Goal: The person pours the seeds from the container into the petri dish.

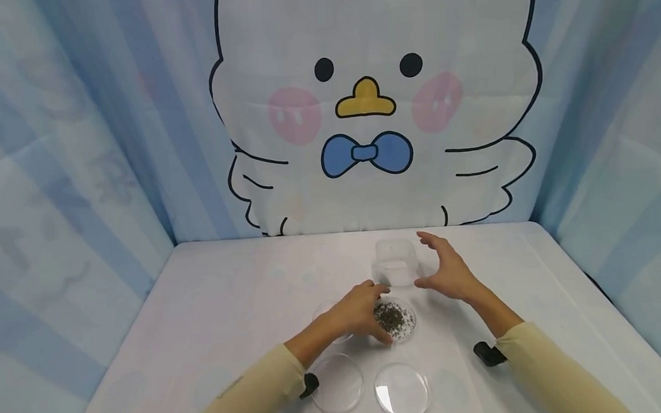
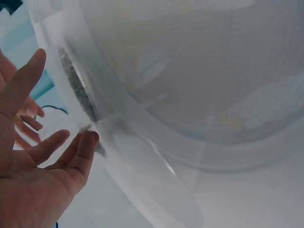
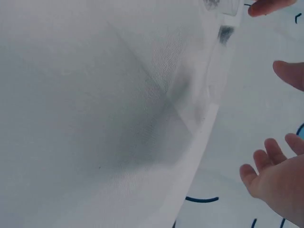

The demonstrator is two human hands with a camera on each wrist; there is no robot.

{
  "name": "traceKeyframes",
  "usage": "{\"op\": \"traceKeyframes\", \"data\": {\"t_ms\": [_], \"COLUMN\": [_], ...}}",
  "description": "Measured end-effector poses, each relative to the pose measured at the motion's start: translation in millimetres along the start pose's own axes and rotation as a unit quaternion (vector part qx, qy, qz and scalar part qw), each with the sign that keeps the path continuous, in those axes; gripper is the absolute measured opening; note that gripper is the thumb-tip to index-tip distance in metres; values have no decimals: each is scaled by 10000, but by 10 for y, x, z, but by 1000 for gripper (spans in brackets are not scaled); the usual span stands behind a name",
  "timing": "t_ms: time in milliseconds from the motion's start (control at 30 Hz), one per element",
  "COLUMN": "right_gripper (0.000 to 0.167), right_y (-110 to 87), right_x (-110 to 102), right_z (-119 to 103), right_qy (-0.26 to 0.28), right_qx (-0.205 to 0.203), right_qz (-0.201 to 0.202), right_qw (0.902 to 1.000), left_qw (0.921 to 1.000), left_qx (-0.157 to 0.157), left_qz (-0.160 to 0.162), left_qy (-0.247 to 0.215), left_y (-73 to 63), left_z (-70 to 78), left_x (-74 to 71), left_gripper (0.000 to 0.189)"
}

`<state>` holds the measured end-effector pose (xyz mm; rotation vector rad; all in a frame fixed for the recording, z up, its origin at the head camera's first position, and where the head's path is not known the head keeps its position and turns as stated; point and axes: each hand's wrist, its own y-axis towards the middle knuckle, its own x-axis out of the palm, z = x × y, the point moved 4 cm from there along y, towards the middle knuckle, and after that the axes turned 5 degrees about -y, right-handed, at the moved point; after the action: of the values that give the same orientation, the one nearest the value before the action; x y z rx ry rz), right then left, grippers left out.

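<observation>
A round clear dish (image 1: 395, 320) holds loose dark flakes, thickest at its middle. My left hand (image 1: 352, 312) is at the dish's left side, thumb and fingers spread wide, fingertips right at the rim. In the left wrist view the thumb stands apart from the other fingers, beside the dish seen at a slant. Behind the flakes is a clear square container (image 1: 396, 253). My right hand (image 1: 449, 275) is just right of that container, its fingers apart and nothing between them. In the right wrist view its palm and loosely bent fingers show.
Partly hidden by the left hand, another round clear dish (image 1: 321, 308) lies to the left. Nearer the front are two more clear round pieces, one at left (image 1: 338, 385) beside the left sleeve and one at right (image 1: 402, 391). A printed curtain (image 1: 376, 197) borders the white table (image 1: 227, 290).
</observation>
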<state>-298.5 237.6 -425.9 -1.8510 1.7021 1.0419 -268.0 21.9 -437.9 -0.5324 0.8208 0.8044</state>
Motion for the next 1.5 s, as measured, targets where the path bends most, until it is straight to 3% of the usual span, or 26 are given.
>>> {"op": "traceKeyframes", "data": {"t_ms": [100,167,300,433,633,800,1100,1500], "right_gripper": [85,78,69,71,82,89,92,89], "right_y": [-200,-313,-460,-521,-517,-509,-494,-448], "right_x": [-100,-131,-70,84,275,359,458,485], "right_z": [-102,-161,-255,-310,-319,-289,-240,-233], "right_qy": [-163,-83,288,470,408,465,220,208], "right_qx": [-459,-670,-921,-1083,-1265,-1286,-1193,-1267], "right_qz": [471,498,-156,-989,-1600,-1776,-1778,-1851], "right_qw": [9977,9965,9952,9881,9781,9746,9765,9743], "left_qw": [9997,9991,9976,9980,9992,9992,9991,9989], "left_qx": [172,334,596,537,326,362,401,441], "left_qz": [51,125,229,182,-85,-95,-76,53], "left_qy": [-139,-214,-267,-292,-215,-135,-132,-133], "left_y": [-80,-150,-285,-413,-581,-628,-582,-633], "left_z": [2,-23,-184,-423,-721,-865,-898,-903], "left_x": [-95,-204,-423,-535,-518,-467,-417,-538], "left_gripper": [98,95,88,87,91,98,94,84]}}
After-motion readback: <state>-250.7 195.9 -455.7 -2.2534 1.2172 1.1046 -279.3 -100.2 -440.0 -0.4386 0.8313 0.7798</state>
